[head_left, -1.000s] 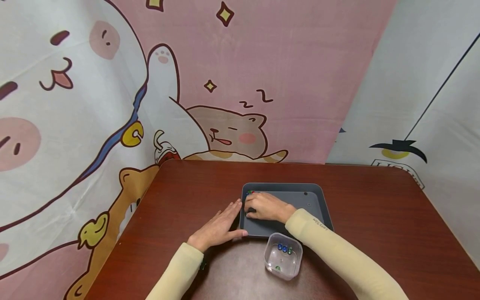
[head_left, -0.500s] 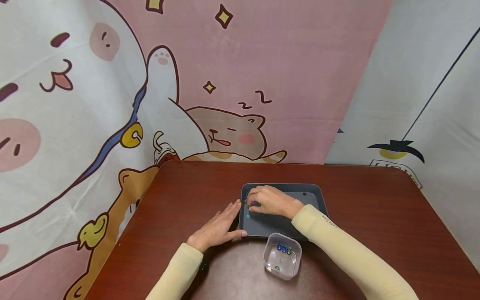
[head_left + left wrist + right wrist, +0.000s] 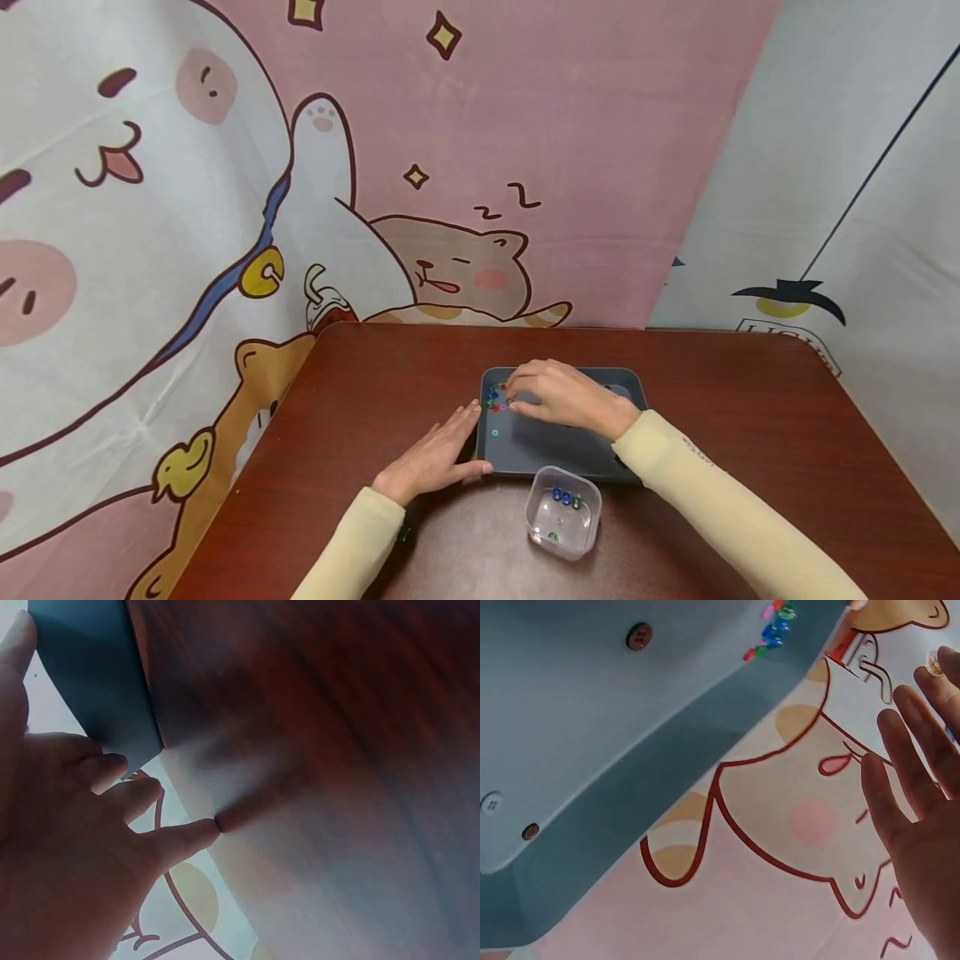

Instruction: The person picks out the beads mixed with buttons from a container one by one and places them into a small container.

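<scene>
A dark grey tray (image 3: pixel 555 454) lies on the table. My left hand (image 3: pixel 435 462) is spread flat beside it, fingertips at its left wall and thumb by the near corner. Above the tray's left half hovers my right hand (image 3: pixel 570 398), thumb and index finger apart; in the right wrist view its fingers (image 3: pixel 900 787) extend loosely with nothing seen between them. Small red, blue, green and pink beads (image 3: pixel 492 396) cluster at the tray's left end, just left of the right fingertips. A turquoise ring-like bead (image 3: pixel 495 433) sits nearer. The right wrist view shows a brown button (image 3: pixel 639 636) in the tray.
In front of the tray stands a clear square plastic box (image 3: pixel 570 529) with several blue and green glassy beads inside. A white button (image 3: pixel 491 802) and a small brown button (image 3: pixel 530 832) lie toward one tray corner. A printed cloth (image 3: pixel 600 167) hangs behind the table (image 3: pixel 390 375).
My right hand has lifted and drawn back to the right, its fingers loosening, uncovering the beads and the turquoise one at the tray's left end. The left hand has stayed in place.
</scene>
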The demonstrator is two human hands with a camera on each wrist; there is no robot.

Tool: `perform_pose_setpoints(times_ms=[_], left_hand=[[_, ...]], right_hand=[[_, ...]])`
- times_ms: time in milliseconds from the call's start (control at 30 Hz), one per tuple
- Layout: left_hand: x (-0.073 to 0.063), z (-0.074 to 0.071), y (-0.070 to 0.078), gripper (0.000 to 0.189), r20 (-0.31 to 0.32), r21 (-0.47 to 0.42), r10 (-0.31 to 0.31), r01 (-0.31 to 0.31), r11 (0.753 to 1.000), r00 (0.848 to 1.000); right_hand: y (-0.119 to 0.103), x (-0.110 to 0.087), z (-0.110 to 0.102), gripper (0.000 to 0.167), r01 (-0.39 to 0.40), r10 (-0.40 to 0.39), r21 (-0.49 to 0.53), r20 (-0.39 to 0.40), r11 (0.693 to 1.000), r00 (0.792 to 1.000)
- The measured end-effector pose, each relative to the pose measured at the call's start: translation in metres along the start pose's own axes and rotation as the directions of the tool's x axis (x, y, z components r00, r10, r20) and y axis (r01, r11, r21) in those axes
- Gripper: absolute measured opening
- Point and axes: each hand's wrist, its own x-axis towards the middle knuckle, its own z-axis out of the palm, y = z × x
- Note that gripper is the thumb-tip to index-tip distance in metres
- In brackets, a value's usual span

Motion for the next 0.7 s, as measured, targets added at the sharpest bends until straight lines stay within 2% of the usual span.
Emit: perform_pose_setpoints(times_ms=[367, 700], left_hand=[[0.0, 0.0, 0.001, 0.097, -0.004, -0.002, -0.005, 0.005, 1.0, 1.0], [0.0, 0.001, 0.003, 0.097, -0.002, -0.01, -0.014, 0.014, 1.0, 1.0]], right_hand=[[-0.009, -0.025, -0.023, 0.017, -0.033, 0.034, 0.017, -0.07, 0.999, 0.997], [-0.018, -0.042, -0.03, 0.017, -0.038, 0.041, 0.021, -0.164, 0.999, 0.986]])
